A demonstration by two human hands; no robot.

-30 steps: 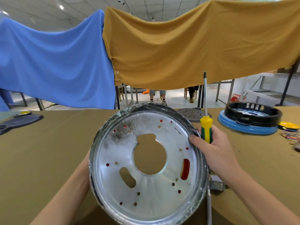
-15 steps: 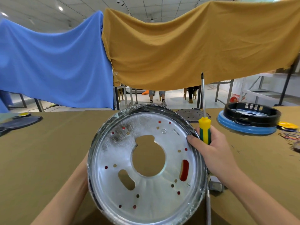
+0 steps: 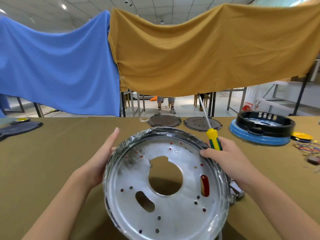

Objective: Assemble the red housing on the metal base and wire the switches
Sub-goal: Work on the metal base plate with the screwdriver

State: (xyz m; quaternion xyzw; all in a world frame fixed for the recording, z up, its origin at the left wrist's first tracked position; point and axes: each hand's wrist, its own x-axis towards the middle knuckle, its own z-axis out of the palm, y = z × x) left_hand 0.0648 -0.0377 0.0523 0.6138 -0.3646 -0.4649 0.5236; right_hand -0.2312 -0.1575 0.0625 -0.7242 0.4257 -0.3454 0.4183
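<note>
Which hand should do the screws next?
Probably the right hand: it already grips the screwdriver. The left hand lies flat against the metal base rim, steadying it.

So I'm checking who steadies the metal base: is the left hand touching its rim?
Touching. The head view shows the left hand with its palm pressed against the left rim of the metal base.

A blue cloth (image 3: pixel 57 66) and an ochre cloth (image 3: pixel 207 54) hang above a brown-covered table (image 3: pixel 43 161); behind, metal table legs (image 3: pixel 242 99) on pale floor (image 3: pixel 187 108); ceiling lights (image 3: pixel 64 6) glow.
</note>
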